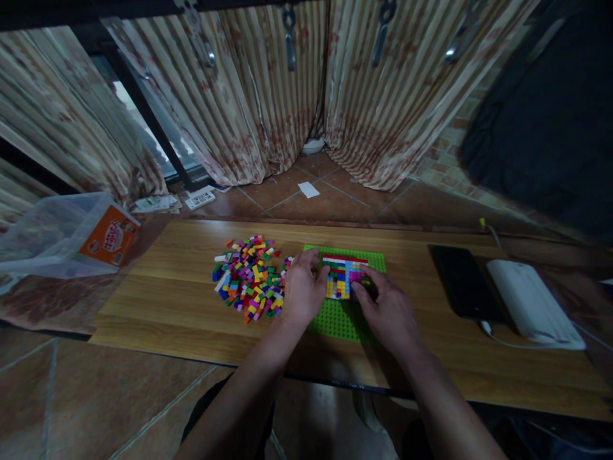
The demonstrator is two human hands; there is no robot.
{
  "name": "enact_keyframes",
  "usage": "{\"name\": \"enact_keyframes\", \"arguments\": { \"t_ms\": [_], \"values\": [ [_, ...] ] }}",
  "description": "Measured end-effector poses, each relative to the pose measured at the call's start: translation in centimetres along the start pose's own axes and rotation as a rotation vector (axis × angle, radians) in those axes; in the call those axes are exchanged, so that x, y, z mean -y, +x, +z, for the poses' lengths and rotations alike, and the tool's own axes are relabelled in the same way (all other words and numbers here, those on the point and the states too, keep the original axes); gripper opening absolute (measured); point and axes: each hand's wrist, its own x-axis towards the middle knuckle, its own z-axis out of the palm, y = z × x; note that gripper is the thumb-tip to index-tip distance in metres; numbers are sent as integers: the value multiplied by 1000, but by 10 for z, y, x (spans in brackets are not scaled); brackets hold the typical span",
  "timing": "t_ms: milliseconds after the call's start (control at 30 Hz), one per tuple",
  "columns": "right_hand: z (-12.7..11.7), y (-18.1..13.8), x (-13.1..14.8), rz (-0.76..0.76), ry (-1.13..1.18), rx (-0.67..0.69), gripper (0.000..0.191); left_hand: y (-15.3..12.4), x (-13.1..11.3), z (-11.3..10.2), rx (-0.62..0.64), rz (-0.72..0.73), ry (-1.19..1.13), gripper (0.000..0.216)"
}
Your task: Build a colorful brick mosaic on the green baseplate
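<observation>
A green studded baseplate [338, 319] lies on the wooden table, with a block of small multicoloured toy bricks [341, 271] built up on its middle. My left hand [304, 287] is at the block's left side, thumb and forefinger apart, with no brick visible between them. From the right, my right hand [387, 313] touches the block, thumb and forefinger on either side of some magenta bricks [355, 276]. Its other fingertips are partly hidden. Left of the baseplate spreads a loose pile of toy bricks [251, 278], its right edge partly covered by my left hand.
On the table's right side are a black tablet [464, 281] and a white device [531, 303] with a white cable. A clear plastic bin [62, 236] with an orange label stands at the left. Striped curtains [249, 96] hang beyond the table [158, 287].
</observation>
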Motion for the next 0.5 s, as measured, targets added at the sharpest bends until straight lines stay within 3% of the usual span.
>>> {"name": "enact_keyframes", "arguments": {
  "t_ms": [500],
  "values": [
    [-1,-1,2,2,-4,2,46,10,0,12,103,-239,-116,45]
  ]
}}
